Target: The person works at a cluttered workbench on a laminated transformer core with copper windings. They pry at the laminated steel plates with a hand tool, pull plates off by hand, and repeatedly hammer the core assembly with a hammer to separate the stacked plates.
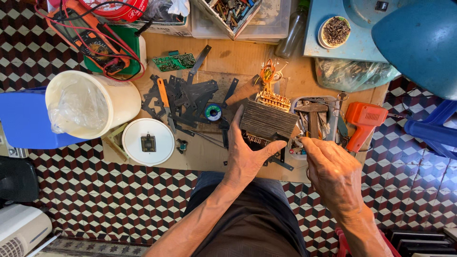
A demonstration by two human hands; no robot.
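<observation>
My left hand (247, 154) grips a transformer core (269, 119), a grey block of stacked thin metal plates with a terminal strip and orange wires (269, 74) at its far side. It stands on a low wooden board (228, 57). My right hand (328, 166) is at the block's right edge with fingertips pinched together near the plates; whether it holds a plate I cannot tell. Loose dark metal plates (185, 97) lie scattered on the board to the left.
A white bucket lined with plastic (88, 102), a white round lid (147, 141), a green circuit board (173, 62), an orange multimeter (88, 33), a solder spool (213, 112), a tray of tools (314, 119) and an orange power tool (364, 121) surround the work. Patterned floor tiles lie around.
</observation>
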